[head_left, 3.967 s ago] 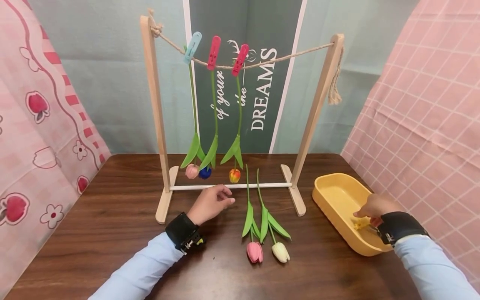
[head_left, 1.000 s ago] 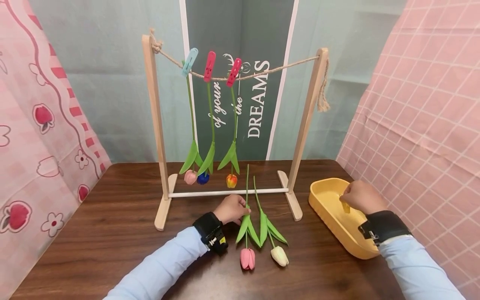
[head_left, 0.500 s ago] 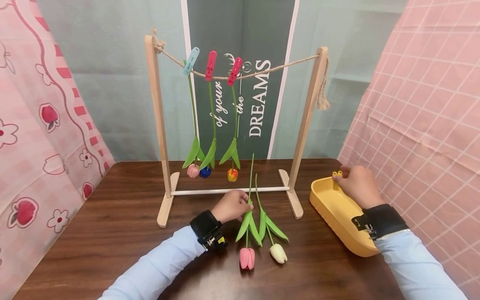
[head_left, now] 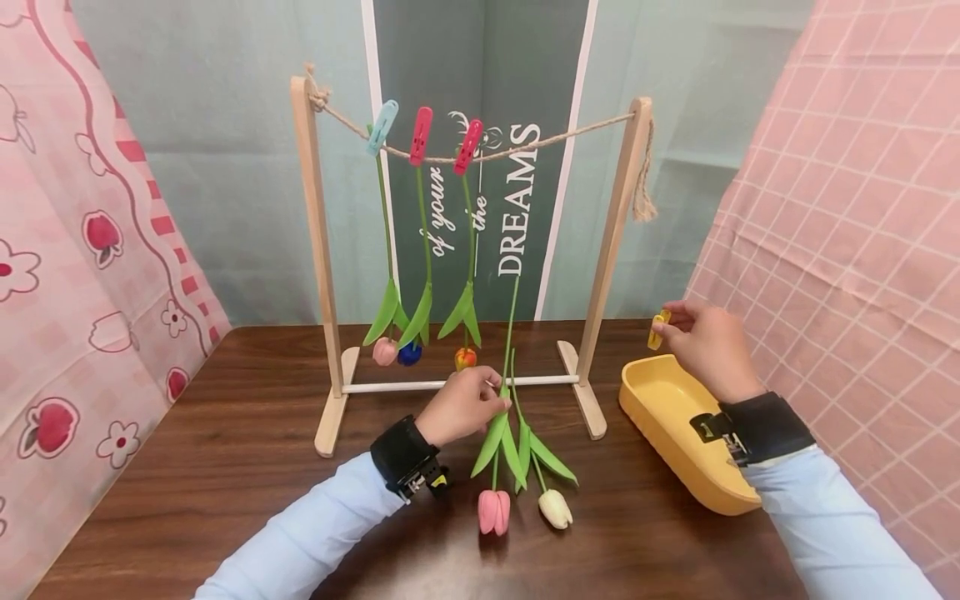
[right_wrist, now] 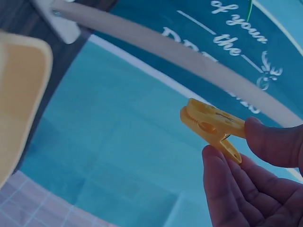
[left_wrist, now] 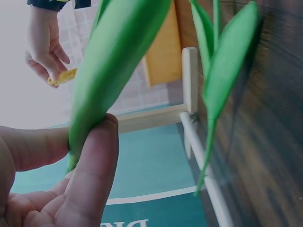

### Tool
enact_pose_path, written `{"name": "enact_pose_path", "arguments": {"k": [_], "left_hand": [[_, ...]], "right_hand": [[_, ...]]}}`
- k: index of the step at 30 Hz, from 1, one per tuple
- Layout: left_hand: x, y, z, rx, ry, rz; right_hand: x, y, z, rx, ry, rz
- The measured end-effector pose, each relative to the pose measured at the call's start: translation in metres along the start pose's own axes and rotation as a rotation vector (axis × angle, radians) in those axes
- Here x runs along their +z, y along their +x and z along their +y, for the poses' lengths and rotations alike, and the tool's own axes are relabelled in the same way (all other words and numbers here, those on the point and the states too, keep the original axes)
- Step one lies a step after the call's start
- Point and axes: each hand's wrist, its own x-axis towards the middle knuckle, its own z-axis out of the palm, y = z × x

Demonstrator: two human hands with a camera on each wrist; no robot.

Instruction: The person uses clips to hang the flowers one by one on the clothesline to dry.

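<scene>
My left hand pinches the pink tulip by its stem and leaf base; the stem points up and the bloom hangs low over the table. In the left wrist view, thumb and finger close on the green leaf. Above the back of the yellow tray, my right hand pinches a yellow clothespin by its handle ends. Beside the pink tulip a white tulip lies on the table.
A wooden stand carries a rope. A blue clothespin and two red clothespins hold tulips upside down on its left half: light pink, blue and orange. A white rod joins the stand's feet.
My right hand has risen out of the tray with the yellow clothespin. My left hand has moved right, taken hold of the pink tulip and lifted its stem end.
</scene>
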Motion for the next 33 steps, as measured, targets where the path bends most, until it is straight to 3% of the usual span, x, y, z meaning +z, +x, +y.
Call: {"name": "enact_pose_path", "arguments": {"k": [6, 15, 25, 33], "left_hand": [[-0.004, -0.004, 0.011, 0.040, -0.018, 0.022], [-0.008, -0.006, 0.023, 0.133, 0.026, 0.114], [-0.013, -0.003, 0.036, 0.243, 0.062, 0.210], [-0.018, 0.002, 0.045, 0.310, 0.058, 0.269]], "right_hand": [[-0.007, 0.007, -0.017, -0.042, 0.064, 0.036], [-0.018, 0.018, -0.045, -0.135, 0.261, 0.090], [-0.034, 0.033, -0.079, -0.216, 0.406, 0.111], [-0.048, 0.050, -0.106, -0.254, 0.387, 0.104]]}}
